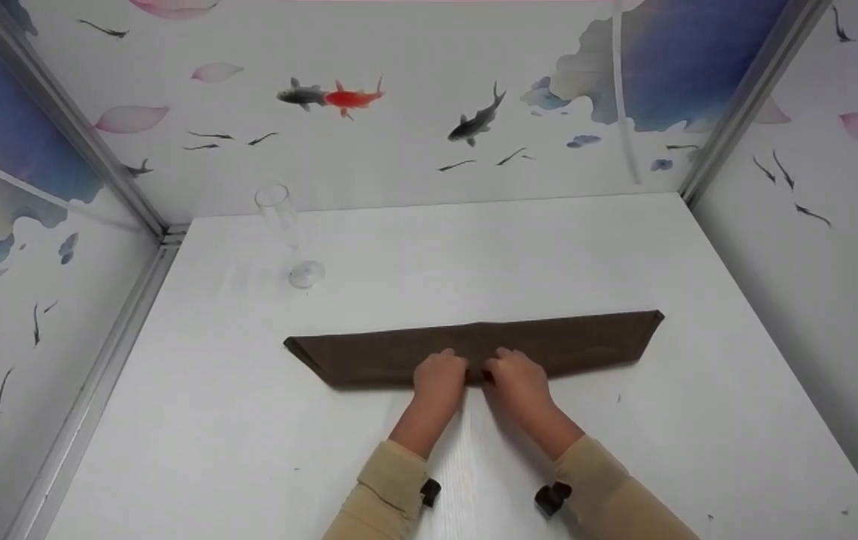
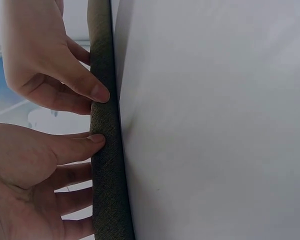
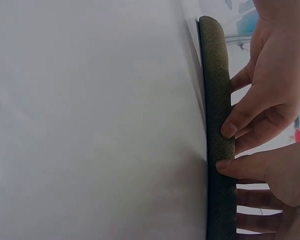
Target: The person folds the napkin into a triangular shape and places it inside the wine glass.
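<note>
A dark brown cloth [image 1: 594,337], folded into a long strip with slanted ends, lies across the white table. My left hand [image 1: 440,375] pinches its near edge just left of the middle, thumb on the near side and fingers over the top. Close beside it, my right hand [image 1: 519,379] grips the same edge in the same way. In the left wrist view the edge of the cloth [image 2: 110,190] shows as a thick, rounded roll. The right wrist view shows both thumbs pressed on that roll [image 3: 217,65], with a small gap between them.
A clear, tall stemmed glass [image 1: 307,274] stands on the table at the back left, beyond the cloth's left end. Printed panels with fish and petals [image 1: 414,150] wall the table [image 1: 211,465] at the back and both sides, joined by metal corner posts [image 1: 129,187].
</note>
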Available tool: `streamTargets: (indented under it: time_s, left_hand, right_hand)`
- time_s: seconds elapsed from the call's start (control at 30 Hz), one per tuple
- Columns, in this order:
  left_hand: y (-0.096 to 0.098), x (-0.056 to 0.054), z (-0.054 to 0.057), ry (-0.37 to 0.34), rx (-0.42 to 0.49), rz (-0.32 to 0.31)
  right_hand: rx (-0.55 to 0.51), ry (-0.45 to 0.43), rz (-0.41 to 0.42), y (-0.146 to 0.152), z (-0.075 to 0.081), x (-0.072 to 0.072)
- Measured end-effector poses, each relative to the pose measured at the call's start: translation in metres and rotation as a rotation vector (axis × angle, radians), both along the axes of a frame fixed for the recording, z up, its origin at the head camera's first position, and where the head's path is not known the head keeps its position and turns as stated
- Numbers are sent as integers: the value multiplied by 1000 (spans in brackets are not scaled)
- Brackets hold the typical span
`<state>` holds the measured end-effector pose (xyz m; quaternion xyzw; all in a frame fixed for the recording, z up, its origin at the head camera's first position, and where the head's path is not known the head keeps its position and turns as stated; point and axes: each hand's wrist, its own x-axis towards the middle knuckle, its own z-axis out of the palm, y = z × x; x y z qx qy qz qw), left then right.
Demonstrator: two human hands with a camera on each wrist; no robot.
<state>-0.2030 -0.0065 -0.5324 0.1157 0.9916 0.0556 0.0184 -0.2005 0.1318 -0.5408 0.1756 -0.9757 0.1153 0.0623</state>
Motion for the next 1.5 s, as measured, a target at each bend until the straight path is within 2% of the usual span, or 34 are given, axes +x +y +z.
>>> streamTargets:
  time_s: [0.17, 0.4, 0.6, 0.8, 0.97, 1.07, 1.2, 1.3, 1.5]
  left_hand:
    - [-1, 3, 2, 6, 31, 13]
    - [-3, 3, -1, 14, 89, 21]
    - [-4, 0, -2, 46, 49, 4]
    - [-3, -5, 0, 27, -1, 5]
    - [-2, -9, 0, -9, -25, 9]
    - [-1, -11, -2, -21, -45, 17]
    - [0, -13, -2, -32, -49, 30]
    - [1, -14, -1, -19, -36, 33]
    - [1, -14, 0, 52, -16, 29]
  right_hand:
    - [-12, 21, 11, 1, -2, 0]
    - [-19, -16, 13, 2, -2, -2]
    - [-39, -47, 12, 3, -1, -5]
    - [-73, -58, 8, 2, -2, -6]
    - [-82, 0, 24, 3, -5, -7]
    - [-51, 48, 10, 3, -5, -9]
    - [-7, 57, -19, 3, -4, -11]
    - [-8, 62, -19, 3, -3, -13]
    - [-23, 117, 9, 4, -4, -14]
